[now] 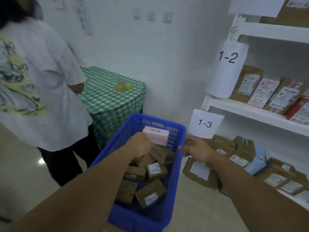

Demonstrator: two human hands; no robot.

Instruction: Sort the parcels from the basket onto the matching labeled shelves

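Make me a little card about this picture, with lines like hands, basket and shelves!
left hand: down inside the basket among brown parcels; grip hidden
right hand: at the basket's right rim; grip too blurred to tell
basket: blue, holds brown parcels and a pink box
shelf signs: 1-2 above 1-3
other person: white shirt, standing on the left
table: green checked cloth, yellow tape rolls on it
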